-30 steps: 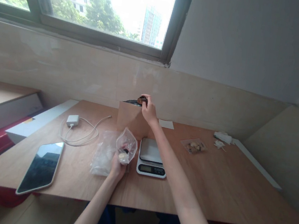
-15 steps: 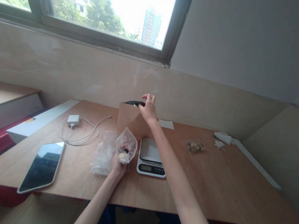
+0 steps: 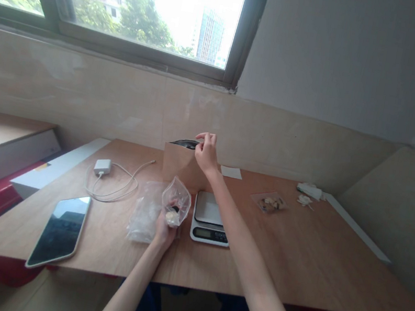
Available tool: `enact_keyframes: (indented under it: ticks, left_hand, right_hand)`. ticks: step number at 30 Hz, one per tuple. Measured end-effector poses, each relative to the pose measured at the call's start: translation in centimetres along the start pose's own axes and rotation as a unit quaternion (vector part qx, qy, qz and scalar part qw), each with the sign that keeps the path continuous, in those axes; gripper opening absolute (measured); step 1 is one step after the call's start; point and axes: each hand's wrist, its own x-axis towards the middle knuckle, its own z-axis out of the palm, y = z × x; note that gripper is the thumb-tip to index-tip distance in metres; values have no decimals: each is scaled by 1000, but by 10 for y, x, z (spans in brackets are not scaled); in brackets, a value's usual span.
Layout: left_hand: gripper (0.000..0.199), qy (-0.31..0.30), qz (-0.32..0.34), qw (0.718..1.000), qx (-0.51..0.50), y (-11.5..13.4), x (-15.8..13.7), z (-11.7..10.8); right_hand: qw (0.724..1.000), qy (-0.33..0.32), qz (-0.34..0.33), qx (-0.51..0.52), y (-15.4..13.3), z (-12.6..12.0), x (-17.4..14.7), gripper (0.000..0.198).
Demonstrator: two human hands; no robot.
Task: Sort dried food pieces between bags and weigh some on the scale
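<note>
My left hand (image 3: 165, 232) is closed around a clear plastic bag (image 3: 182, 194), its mouth spread open toward me. Inside that bag lie a pale piece and a dark piece, too small to name. Behind it stands a brown paper bag (image 3: 176, 163) with a dark, shiny inside, its top open. At the right end of that opening is my right hand (image 3: 207, 153), fingers curled and thumb bent in toward them. What the right fingertips hold, if anything, is hidden. A white digital scale (image 3: 207, 234) sits below my right forearm, which covers its right side.
Flat clear plastic bags (image 3: 142, 219) lie left of my left hand. Farther left are a tablet (image 3: 60, 229) and a white charger (image 3: 102, 166) with its cable. A small bag of pieces (image 3: 271, 203), a white card (image 3: 231, 172) and crumpled white tissue (image 3: 309, 191) are on the right.
My right hand has shifted slightly right along the paper bag's opening, and its fingers are more curled. The left hand and the plastic bag have stayed in place.
</note>
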Motion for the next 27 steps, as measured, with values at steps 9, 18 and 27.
enact_keyframes:
  ticks: [9, 18, 27]
  left_hand:
    - [9, 11, -2, 1000, 24, 5, -8, 7]
    - [17, -10, 28, 999, 29, 0, -7, 5]
    - [21, -39, 11, 997, 68, 0, -8, 3]
  right_hand:
    - [969, -194, 52, 143, -24, -16, -78, 22]
    - [910, -408, 67, 24, -14, -11, -110, 23]
    - [866, -496, 53, -35, -7, -14, -122, 42]
